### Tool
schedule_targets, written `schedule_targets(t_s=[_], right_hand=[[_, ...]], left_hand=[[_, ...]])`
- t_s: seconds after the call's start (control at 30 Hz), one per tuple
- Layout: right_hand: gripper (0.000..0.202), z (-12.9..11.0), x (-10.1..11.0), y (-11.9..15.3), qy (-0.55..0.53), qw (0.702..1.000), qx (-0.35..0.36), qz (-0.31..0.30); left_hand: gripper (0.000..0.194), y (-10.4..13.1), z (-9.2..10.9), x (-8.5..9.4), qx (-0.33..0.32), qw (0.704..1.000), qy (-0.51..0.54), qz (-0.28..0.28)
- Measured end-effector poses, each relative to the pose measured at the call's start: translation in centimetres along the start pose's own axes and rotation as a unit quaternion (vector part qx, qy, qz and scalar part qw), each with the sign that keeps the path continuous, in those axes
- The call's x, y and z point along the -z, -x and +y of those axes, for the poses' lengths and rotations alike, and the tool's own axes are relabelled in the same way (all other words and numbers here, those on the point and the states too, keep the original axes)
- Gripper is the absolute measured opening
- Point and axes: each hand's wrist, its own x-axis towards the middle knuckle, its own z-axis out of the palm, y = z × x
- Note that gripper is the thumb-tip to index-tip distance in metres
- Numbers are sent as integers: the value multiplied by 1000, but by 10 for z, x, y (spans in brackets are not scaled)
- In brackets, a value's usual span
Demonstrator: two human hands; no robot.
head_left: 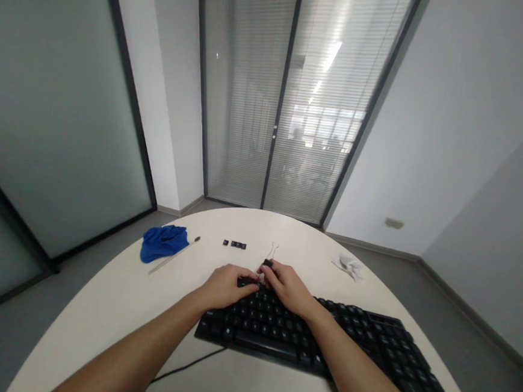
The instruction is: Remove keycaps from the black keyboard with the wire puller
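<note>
A black keyboard [273, 327] lies at a slant under both forearms. Over its far edge, my left hand [227, 285] is closed, thumb and index finger brought together by the top row of keys; whatever is between their tips is hidden. My right hand [288, 287] meets it there, its fingers pinched on what looks like a wire keycap puller [274, 250], whose two thin prongs point away from me. A small black piece [268, 262] shows at the right fingertips. Something whitish is partly visible between the hands, too small to name.
Several loose black keycaps [238, 245] sit in a row beyond the hands. To the left are a blue cloth [163, 244] and a thin brush [173, 255]; a crumpled white cloth or tissue [349, 266] is at the right. The keyboard's cable [189, 364] crosses the round-edged table [111, 323].
</note>
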Motion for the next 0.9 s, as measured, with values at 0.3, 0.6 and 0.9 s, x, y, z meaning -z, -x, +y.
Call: schedule_targets(t_s=[0.3,0.6,0.9], right_hand=[[32,1,0,2,-2,1000,15,-8],[38,0,2,2,-73,997,-19,33],[39,-1,2,1,-102,995,-5,20]], left_hand=[[29,-2,3,-3,14,1000,-16,0],[26,0,11,-1,1,1000,-9,30],[25,1,13,0,-26,999,7,43]])
